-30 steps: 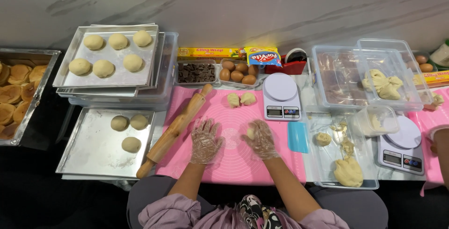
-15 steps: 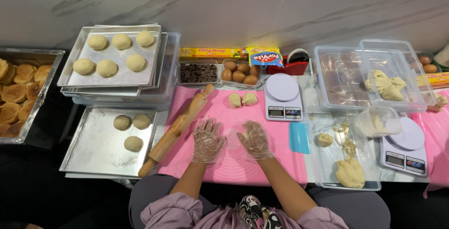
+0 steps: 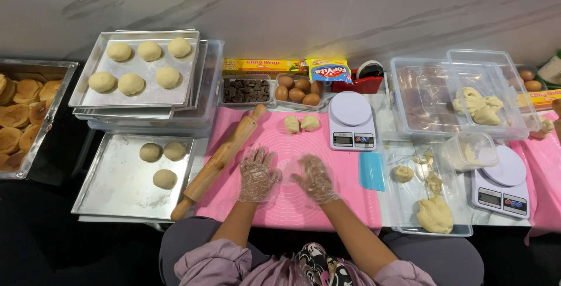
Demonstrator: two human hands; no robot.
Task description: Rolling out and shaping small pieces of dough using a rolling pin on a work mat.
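Head view is showing both gloved hands hovering over the pink mat (image 3: 350, 198) on the worktop: the left hand (image 3: 257, 175) and right hand (image 3: 315, 178) are spreading open, grasping nothing. A rolling pin (image 3: 219, 160) is lying just left of them, two dough pieces (image 3: 301, 124) are sitting beyond, and a white scale (image 3: 350, 120) and blue scraper (image 3: 372, 171) are flanking the right.
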